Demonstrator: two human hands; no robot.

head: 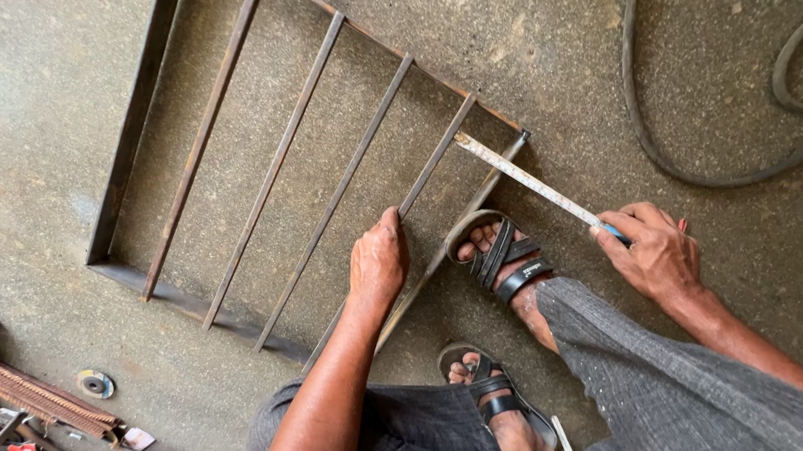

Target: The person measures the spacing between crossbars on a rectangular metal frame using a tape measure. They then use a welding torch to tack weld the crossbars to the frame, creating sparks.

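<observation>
A rusty steel frame [139,103] with several parallel bars lies flat on the concrete floor. My left hand [378,261] rests on one of the thin bars [430,164] near the frame's near edge, fingers curled over it. My right hand [650,252] grips a tape measure [530,182] whose pale blade stretches up and left to the end of that bar, close to the frame's right corner. Both my sandalled feet [500,261] stand between my hands, the upper foot touching the frame's edge.
A thick dark hose [647,130] loops across the floor at the upper right. At the lower left lie a bundle of rods [28,393], a small grinding disc [95,383], a red disc and several hand tools. Grey trousers fill the bottom of the view.
</observation>
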